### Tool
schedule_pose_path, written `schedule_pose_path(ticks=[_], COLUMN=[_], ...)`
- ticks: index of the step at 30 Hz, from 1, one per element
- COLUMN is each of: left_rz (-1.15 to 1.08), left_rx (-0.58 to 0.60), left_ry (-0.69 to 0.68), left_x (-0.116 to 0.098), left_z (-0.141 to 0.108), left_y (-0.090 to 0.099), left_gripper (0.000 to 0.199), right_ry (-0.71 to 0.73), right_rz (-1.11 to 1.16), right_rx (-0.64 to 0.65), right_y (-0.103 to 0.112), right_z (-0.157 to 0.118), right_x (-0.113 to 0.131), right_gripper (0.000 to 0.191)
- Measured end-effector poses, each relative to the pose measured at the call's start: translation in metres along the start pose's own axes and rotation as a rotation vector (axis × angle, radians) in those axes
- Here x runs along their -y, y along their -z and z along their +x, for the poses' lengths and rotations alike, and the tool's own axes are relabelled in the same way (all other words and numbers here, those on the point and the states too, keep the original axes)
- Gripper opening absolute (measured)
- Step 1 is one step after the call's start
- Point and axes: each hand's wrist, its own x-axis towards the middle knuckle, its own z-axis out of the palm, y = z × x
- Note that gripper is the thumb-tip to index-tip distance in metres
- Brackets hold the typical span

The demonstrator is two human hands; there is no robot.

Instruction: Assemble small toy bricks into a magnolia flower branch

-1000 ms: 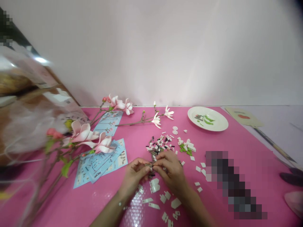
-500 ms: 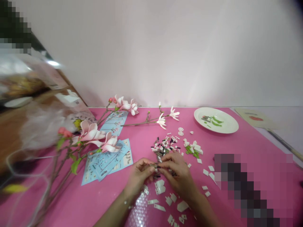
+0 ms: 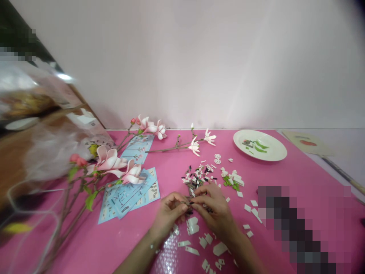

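Note:
Low in the middle of the view, my left hand [image 3: 173, 208] and my right hand [image 3: 210, 203] meet fingertip to fingertip. Both are closed on small dark brown pieces [image 3: 189, 203], partly hidden by the fingers. Just beyond them lies a pile of small black, white and brown pieces [image 3: 199, 176]. White plates [image 3: 193, 225] are scattered below and right of my hands. A cluster of white and green pieces [image 3: 232, 179] sits to the right of the pile.
Pink flower stems [image 3: 110, 161] and blue printed sheets [image 3: 134, 196] lie on the left. A white flower branch [image 3: 168, 149] rests at the back. A white plate [image 3: 238, 143] holds green leaves. Bubble wrap [image 3: 167, 255] is near the front; a plastic bag [image 3: 47, 152] is far left.
The fingers of both hands have shifted slightly around the small dark pieces. Nothing else has visibly moved.

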Motion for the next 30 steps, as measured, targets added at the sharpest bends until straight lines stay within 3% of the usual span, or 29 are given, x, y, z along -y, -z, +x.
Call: schedule_pose_path(ticks=[9,18,24,30], left_rz=[0.161,0.356,0.406,0.396], left_rx=[0.067,0.051,0.058,0.062], left_ry=[-0.041,-0.064,-0.066,-0.069], left_x=[-0.008,0.000,0.004,0.000], left_z=[-0.004,-0.005,-0.005,-0.005], left_y=[-0.007,0.001,0.002,-0.003], left_gripper=[0.034,0.035,0.037,0.040], right_ry=[-0.027,0.017,0.032,-0.048], right_rz=[-0.001,0.012,0.044,0.091], right_rx=[0.035,0.085,0.112,0.059], right_y=[0.001,0.000,0.002,0.001], right_z=[-0.001,-0.004,-0.001,-0.001], right_x=[0.000,-0.005,-0.003,-0.001], right_gripper=[0.014,0.012,0.012,0.011])
